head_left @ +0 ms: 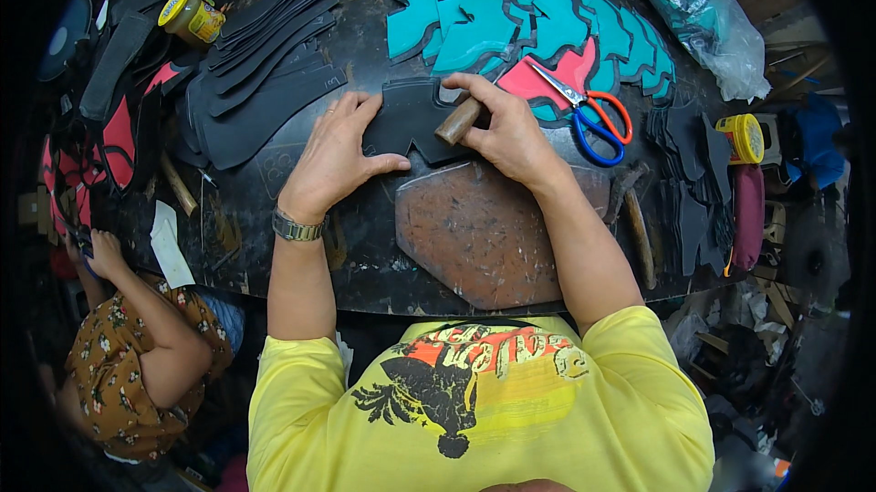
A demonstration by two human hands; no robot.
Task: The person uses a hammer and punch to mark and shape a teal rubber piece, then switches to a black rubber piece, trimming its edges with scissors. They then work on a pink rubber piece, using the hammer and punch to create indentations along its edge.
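A dark table [365,264] fills most of the frame, its cut pieces grouped by colour and shape, probably to make each kind easy to pick out. The brown board [474,236] lies at lower centre, nearest the body, where a work surface is handy. Teal pieces [566,22] overlap across the upper right, perhaps to save room while leaving edges reachable; black strips [265,81] pile up at upper left. The notched black piece [401,118] lies flat at upper centre, between the hands. The left hand [333,154] is spread, thumb well apart from fingers, grasping nothing; it rests at the piece's left edge, seemingly to steady it. The right hand [511,131] is half curled around a wooden cylinder [458,122], its index finger reaching past it to the piece's upper right edge. Scissors [598,134] lie beside that hand, partly on a red piece [575,63], within easy reach
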